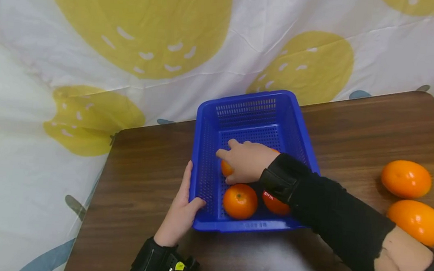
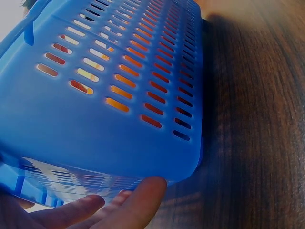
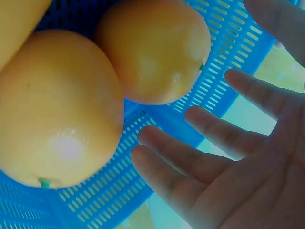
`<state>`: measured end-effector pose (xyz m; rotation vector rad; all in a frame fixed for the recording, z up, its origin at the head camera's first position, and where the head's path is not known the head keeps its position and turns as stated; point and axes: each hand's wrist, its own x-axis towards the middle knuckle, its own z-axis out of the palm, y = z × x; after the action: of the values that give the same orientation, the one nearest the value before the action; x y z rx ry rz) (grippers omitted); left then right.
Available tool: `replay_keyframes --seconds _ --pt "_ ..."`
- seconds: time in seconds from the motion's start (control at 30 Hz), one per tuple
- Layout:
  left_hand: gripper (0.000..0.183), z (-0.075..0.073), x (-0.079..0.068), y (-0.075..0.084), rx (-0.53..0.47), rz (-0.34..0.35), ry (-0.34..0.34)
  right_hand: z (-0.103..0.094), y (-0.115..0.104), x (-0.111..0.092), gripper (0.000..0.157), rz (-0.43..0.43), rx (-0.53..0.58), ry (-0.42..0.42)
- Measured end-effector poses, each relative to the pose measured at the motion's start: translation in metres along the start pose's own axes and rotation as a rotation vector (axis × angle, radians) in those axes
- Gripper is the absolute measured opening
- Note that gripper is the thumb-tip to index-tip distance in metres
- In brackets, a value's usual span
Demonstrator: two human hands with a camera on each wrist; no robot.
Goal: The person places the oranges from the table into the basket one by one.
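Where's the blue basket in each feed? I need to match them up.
Head: blue basket, mid-height, slightly right of centre.
Left wrist: its slotted outside fills the upper left.
Right wrist: its slotted walls run from upper right to lower left, behind fruit.
Shared landmark: the oranges inside, glimpsed through slots in the left wrist view.

Yellow-patterned white cloth hangs behind a wooden table.

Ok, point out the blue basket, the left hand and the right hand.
Blue basket (image 1: pixel 254 133): head view, bare floor inside.
Left hand (image 1: pixel 180 214): head view, back of the hand.
Right hand (image 1: pixel 252 158): head view, back of the hand.
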<state>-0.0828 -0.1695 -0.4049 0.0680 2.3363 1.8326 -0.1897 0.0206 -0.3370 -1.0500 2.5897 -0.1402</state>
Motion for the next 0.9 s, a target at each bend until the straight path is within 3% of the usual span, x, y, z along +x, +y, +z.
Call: replay_keyframes --seconds 0.23,0.9 --pt "0.086 -0.001 0.000 -0.002 0.005 -0.029 0.009 -0.007 0.006 -0.014 0.070 -0.010 0.026 0.025" --pt "0.086 0.000 0.001 -0.004 0.000 -0.003 -0.001 -0.021 0.036 -0.057 0.071 0.051 0.061 0.125"
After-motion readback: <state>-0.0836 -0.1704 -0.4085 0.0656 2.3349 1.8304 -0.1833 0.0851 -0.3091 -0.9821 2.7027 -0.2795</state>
